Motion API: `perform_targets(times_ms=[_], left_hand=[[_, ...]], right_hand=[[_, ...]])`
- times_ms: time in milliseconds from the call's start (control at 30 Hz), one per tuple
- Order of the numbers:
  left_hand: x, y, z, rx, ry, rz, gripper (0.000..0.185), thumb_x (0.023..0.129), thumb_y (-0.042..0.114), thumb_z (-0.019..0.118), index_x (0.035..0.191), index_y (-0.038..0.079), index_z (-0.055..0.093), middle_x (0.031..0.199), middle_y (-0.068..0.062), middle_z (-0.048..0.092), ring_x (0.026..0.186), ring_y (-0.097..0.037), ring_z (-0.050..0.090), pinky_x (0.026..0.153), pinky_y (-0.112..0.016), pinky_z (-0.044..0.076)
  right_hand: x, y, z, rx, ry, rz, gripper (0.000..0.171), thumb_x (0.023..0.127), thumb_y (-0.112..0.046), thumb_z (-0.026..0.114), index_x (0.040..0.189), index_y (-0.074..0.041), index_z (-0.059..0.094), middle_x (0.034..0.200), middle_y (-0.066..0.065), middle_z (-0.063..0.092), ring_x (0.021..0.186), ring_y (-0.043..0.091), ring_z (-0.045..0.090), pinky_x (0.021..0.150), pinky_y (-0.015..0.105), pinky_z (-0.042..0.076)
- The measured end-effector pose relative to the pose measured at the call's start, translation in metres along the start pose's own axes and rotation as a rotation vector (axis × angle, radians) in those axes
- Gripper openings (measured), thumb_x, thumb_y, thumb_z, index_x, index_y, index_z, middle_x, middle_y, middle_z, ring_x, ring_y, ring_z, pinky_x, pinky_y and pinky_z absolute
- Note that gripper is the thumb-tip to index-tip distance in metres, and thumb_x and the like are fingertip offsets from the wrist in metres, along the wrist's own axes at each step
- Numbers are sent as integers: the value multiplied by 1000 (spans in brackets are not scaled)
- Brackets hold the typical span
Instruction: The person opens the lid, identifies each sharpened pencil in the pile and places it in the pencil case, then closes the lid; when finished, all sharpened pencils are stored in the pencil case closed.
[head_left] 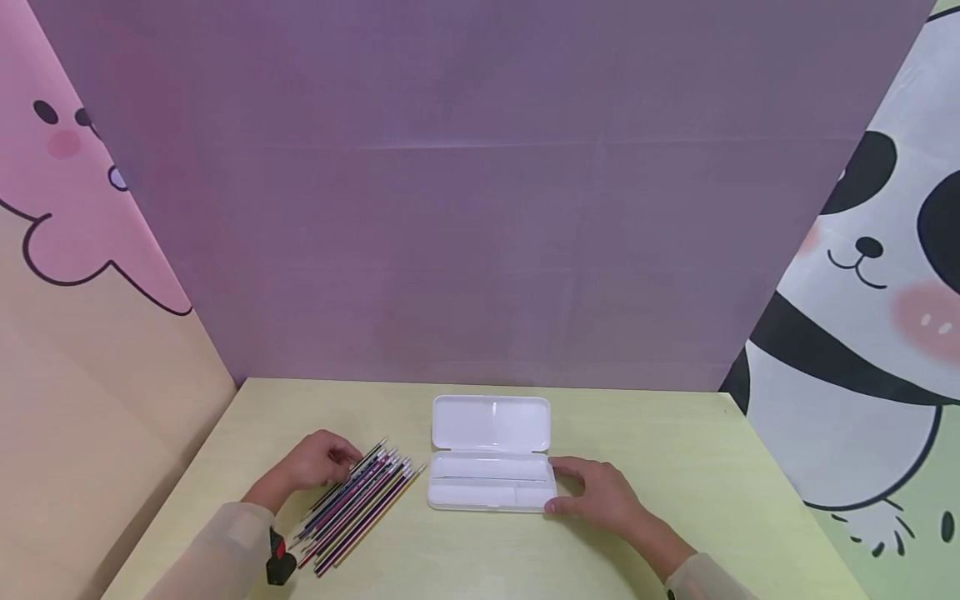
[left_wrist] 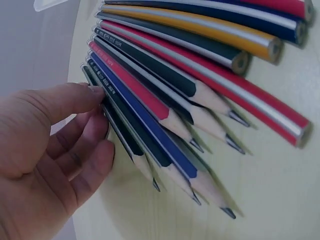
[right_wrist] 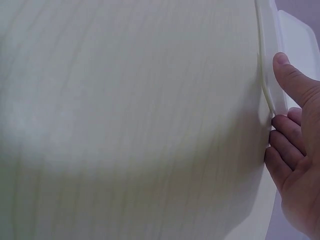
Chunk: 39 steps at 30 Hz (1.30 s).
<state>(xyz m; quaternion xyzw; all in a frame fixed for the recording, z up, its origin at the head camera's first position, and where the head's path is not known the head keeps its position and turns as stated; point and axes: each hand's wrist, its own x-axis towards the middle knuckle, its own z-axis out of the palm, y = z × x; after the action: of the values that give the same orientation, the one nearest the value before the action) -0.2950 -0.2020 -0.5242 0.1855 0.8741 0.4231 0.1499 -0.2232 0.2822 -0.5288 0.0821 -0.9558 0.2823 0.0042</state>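
At the left of the table lies a bundle of pencils (head_left: pixel 367 500), side by side and slanting. My left hand (head_left: pixel 318 460) is at its outer edge, thumb and fingertips pinching the outermost dark green pencil (left_wrist: pixel 124 131) near its unsharpened end. Several pencils point their sharpened tips toward me; others show flat ends. An open white pencil case (head_left: pixel 472 495) sits right of the bundle, its lid (head_left: pixel 491 423) laid back. Thumb and fingers of my right hand (head_left: pixel 600 493) grip the right end of the case. Only a thin divider line crosses its tray.
The pale wooden table (head_left: pixel 645 425) runs back to a purple backdrop (head_left: pixel 480 267). A black and red device (head_left: pixel 280 562) is at my left wrist, close to the pencils' near ends. Cartoon-printed walls stand on both sides.
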Motion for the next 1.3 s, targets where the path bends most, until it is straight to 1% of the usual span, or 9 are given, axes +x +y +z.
perform_targets(times_ms=[133, 267, 433, 667, 833, 933, 1067, 1200, 1300], left_hand=[[0, 4, 2, 43, 49, -43, 25, 85, -5, 72, 110, -5, 74, 78, -2, 66, 58, -13, 50, 50, -27, 42], [-1, 6, 5, 88, 95, -54, 22, 84, -3, 74, 107, -3, 75, 85, -4, 69, 62, -15, 51, 52, -29, 43], [-5, 5, 6, 110, 124, -62, 20, 85, -2, 74, 105, 0, 76, 89, -5, 69, 67, -17, 54, 53, -31, 45], [-6, 2, 2, 171, 163, -15, 23, 83, 1, 72, 105, 3, 79, 89, -2, 71, 75, -16, 56, 62, -32, 49], [-5, 3, -4, 177, 202, 15, 23, 86, 3, 72, 108, 6, 79, 89, -1, 70, 78, -15, 59, 65, -32, 51], [-4, 14, -6, 149, 210, 35, 22, 90, 4, 72, 110, 7, 79, 88, -1, 69, 78, -15, 60, 64, -32, 52], [4, 38, -3, 132, 205, 79, 21, 93, 4, 70, 112, 7, 78, 89, -1, 69, 78, -15, 60, 65, -30, 52], [19, 60, 5, 125, 181, 124, 21, 93, 5, 70, 112, 9, 79, 90, 0, 69, 78, -14, 61, 67, -29, 52], [32, 76, 14, 108, 140, 146, 21, 93, 6, 71, 111, 10, 79, 89, 1, 70, 76, -13, 61, 66, -29, 52]], right_hand=[[1, -1, 0, 3, 1, 3, 72, 67, -45, 94, 131, -20, 72, 130, 0, 72, 126, 31, 63, 105, 53, 48], [1, 0, 0, -9, -1, 3, 73, 67, -46, 93, 131, -19, 71, 131, 2, 71, 126, 31, 63, 105, 54, 47], [1, 1, 2, -8, 1, -3, 72, 68, -46, 93, 131, -19, 71, 131, 1, 72, 126, 31, 63, 105, 54, 47], [0, 1, 2, -14, 10, 0, 72, 67, -46, 93, 131, -20, 72, 130, 1, 72, 126, 32, 64, 105, 54, 48], [2, 1, 3, -20, 13, -1, 72, 67, -46, 93, 130, -21, 72, 130, 0, 72, 126, 31, 64, 105, 53, 47], [3, 1, 3, -15, 8, 3, 72, 67, -47, 93, 130, -21, 72, 130, 0, 72, 127, 31, 63, 106, 53, 47], [4, -1, 2, -24, 1, 8, 73, 66, -47, 94, 130, -20, 72, 131, 1, 71, 127, 31, 63, 107, 54, 46], [5, -3, 1, -47, -4, 1, 73, 66, -47, 93, 130, -19, 71, 130, 2, 72, 126, 32, 64, 108, 56, 44], [6, -4, 1, -52, -4, -5, 73, 67, -46, 93, 130, -18, 71, 129, 3, 72, 125, 33, 64, 107, 56, 44]])
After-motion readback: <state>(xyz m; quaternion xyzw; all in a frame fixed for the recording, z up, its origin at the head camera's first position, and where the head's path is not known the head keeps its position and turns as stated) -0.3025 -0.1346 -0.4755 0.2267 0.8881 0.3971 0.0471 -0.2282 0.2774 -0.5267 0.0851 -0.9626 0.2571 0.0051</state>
